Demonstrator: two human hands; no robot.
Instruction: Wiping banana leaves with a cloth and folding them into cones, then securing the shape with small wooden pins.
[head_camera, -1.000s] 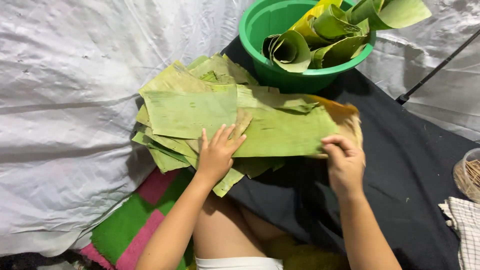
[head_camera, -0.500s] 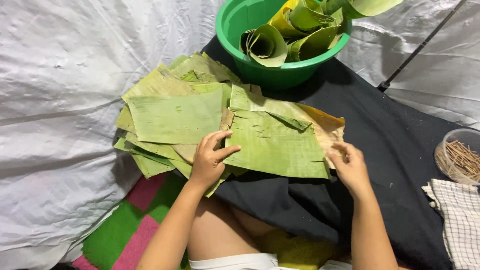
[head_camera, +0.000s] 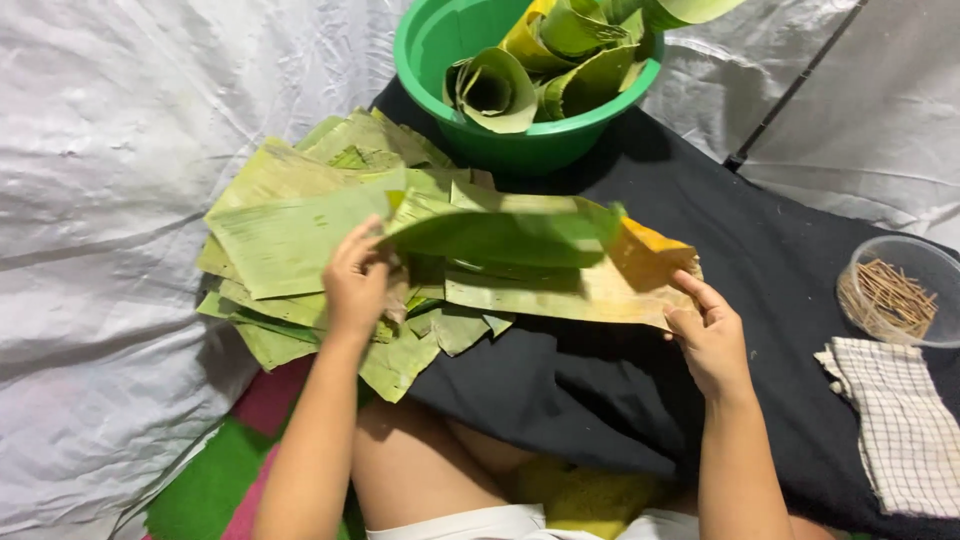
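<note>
Right hand (head_camera: 712, 335) — fingers pinched on the near right edge of the yellowed leaf (head_camera: 590, 290). Left hand (head_camera: 355, 280) — fingers closed on the left end of a lifted banana leaf (head_camera: 500, 235), apparently curling upward above the leaf stack (head_camera: 290, 240). Beyond, a green basin (head_camera: 440, 50) holds rolled leaves (head_camera: 490, 90).

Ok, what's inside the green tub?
The green tub holds rolled leaves, green and yellowish, standing above its rim. The tub's bottom and anything beneath the rolls is covered, so it cannot be seen.
</note>
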